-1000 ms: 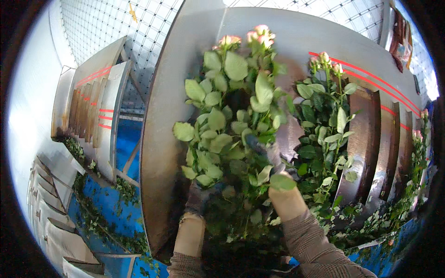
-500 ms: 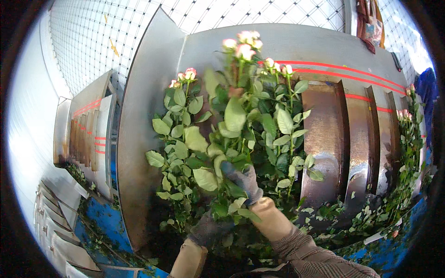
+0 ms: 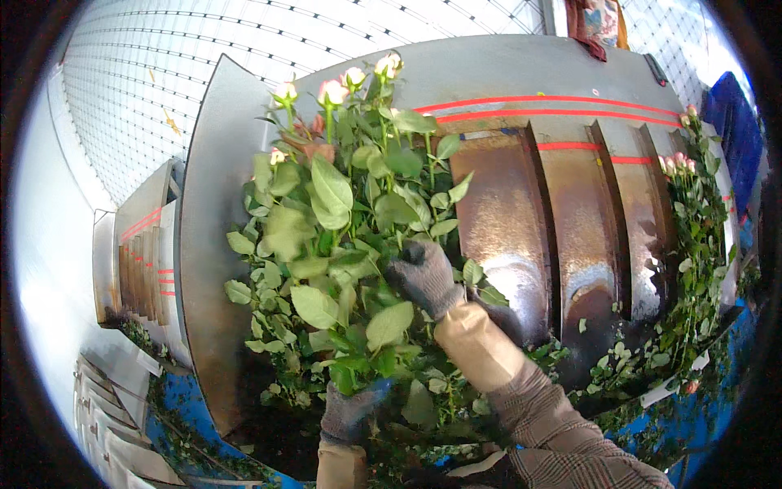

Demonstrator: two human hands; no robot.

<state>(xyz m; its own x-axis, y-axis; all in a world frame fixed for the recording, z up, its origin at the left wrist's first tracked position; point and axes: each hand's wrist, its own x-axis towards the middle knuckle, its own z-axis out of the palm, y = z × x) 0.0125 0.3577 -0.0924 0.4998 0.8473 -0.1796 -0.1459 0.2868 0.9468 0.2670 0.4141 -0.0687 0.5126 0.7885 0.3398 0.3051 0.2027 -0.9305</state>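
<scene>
Pink-and-white roses stand above a dense spray of green leaves left of centre in the head view. My right hand, in a grey knitted glove, is closed at the right side of the spray, its fingers curled round rose stems that the leaves mostly hide. Lower down, my left hand, also gloved, is at the bottom of the same spray. Its fingers are smeared by motion and partly covered by leaves, so their grip is unclear. Tan cuffs cover both wrists.
A metal rack with upright dividers and red stripes stands to the right. More roses lean at its far right end. A grey metal side panel rises at the left. Loose leaves litter the lower edge, and blue surface shows below.
The roses have swung left and tilted in view, and my right hand has risen slightly, moving left. My left hand is now more visible beneath the leaves. The whole view has shifted.
</scene>
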